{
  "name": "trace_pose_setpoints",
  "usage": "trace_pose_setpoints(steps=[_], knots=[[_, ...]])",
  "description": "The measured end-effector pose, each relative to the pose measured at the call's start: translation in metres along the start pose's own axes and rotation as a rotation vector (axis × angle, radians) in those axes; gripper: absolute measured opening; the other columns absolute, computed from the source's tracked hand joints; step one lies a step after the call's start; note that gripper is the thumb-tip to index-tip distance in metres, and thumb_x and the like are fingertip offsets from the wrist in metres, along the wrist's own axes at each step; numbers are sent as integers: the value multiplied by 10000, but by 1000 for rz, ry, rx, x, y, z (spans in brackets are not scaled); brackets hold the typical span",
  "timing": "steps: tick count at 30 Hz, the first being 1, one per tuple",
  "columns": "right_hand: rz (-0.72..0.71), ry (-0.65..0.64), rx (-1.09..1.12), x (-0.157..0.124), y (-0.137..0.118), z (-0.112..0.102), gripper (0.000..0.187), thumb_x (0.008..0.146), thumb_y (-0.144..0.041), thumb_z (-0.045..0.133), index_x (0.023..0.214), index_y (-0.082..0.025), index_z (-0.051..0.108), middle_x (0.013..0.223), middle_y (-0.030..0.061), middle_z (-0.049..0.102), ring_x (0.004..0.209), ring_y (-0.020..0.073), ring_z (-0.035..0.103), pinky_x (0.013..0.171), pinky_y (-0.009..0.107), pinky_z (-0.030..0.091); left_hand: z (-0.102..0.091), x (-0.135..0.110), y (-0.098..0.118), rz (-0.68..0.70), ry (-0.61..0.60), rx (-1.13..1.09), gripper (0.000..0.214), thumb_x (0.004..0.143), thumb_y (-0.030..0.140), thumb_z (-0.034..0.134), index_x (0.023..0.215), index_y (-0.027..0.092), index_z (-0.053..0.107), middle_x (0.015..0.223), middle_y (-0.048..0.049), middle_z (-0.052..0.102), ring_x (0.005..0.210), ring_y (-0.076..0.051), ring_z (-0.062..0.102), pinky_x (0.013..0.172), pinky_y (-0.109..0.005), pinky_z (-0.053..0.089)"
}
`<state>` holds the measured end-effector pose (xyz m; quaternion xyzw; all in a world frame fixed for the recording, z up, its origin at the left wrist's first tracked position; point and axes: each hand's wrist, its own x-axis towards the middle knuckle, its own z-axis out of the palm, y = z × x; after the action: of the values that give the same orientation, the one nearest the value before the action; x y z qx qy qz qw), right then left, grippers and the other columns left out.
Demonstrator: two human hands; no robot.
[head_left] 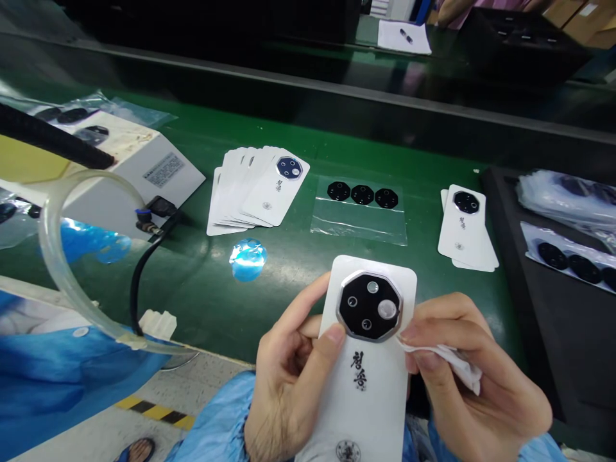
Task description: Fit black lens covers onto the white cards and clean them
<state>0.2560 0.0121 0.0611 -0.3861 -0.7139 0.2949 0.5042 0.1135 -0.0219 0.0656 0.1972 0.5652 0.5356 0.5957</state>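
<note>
Right hand with cloth, apparently tissue

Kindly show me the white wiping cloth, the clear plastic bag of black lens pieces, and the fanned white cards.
White wiping cloth (452,362): head view, folded middle.
Clear plastic bag (359,224): head view, lower film.
Fanned white cards (245,192): head view, middle card's face.

A white phone-shaped card stands tilted at lower centre of the frame, printed with black characters and a round seal. Near its top sits a silver-rimmed black octagonal camera lens plate with four round lenses. A crumpled white wipe lies just beside the plate's lower right edge.
</note>
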Motion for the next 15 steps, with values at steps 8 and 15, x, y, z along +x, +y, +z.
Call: trace_pose_setpoints(steps=[8, 15], knots=[[-243, -83, -430, -8, 1, 0, 319, 797, 101, 498, 944, -139, 648, 921, 24, 574, 785, 94, 570, 618, 217, 491, 1, -12, -13, 206, 296, 363, 473, 796, 431, 663, 1251, 313, 608, 607, 27, 640, 517, -92, 560, 494, -135, 483], [-324, 105, -510, -21, 9, 16, 248, 869, 21, 508, 942, -120, 699, 939, 53, 631, 782, 140, 603, 619, 270, 489, 2, -14, -18, 332, 282, 420, 425, 846, 355, 615, 1268, 309, 589, 713, 17, 704, 598, -117, 638, 519, -159, 523]])
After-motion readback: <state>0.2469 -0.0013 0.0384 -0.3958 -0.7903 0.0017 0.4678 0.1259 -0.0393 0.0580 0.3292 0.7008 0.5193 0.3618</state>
